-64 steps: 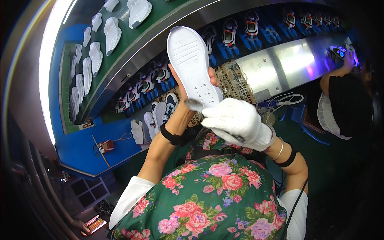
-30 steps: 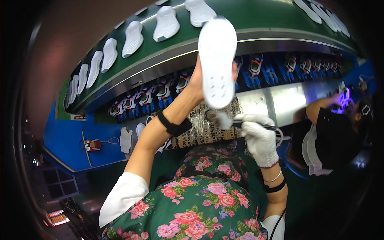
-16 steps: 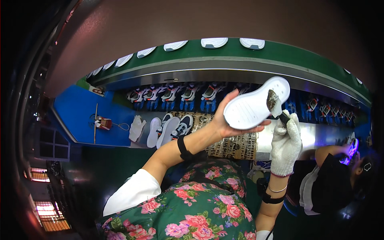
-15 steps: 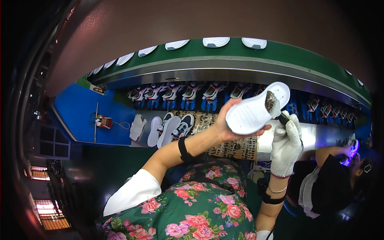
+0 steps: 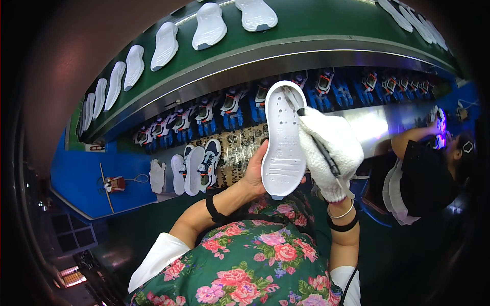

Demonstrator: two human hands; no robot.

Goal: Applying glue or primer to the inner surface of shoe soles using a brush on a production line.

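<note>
My bare left hand grips a white shoe sole along its left side. The sole stands nearly upright in the picture, its hollow inner face with small holes turned toward me. My right hand, in a white knit glove, is closed around a dark-handled brush. The brush's bristles touch the inside of the sole near its far end, by the raised rim. Below, the fingers of my left hand are mostly hidden behind the sole.
A green conveyor belt with white soles runs across the back. Beneath it, shoe uppers stand in a row on blue holders. Left are sneakers, loose soles and a white glove. A co-worker works at right.
The sole has swung from a slant to nearly upright, its inner face now toward me. The brush has moved inside its far end. The view has shifted, showing more of the belt.
</note>
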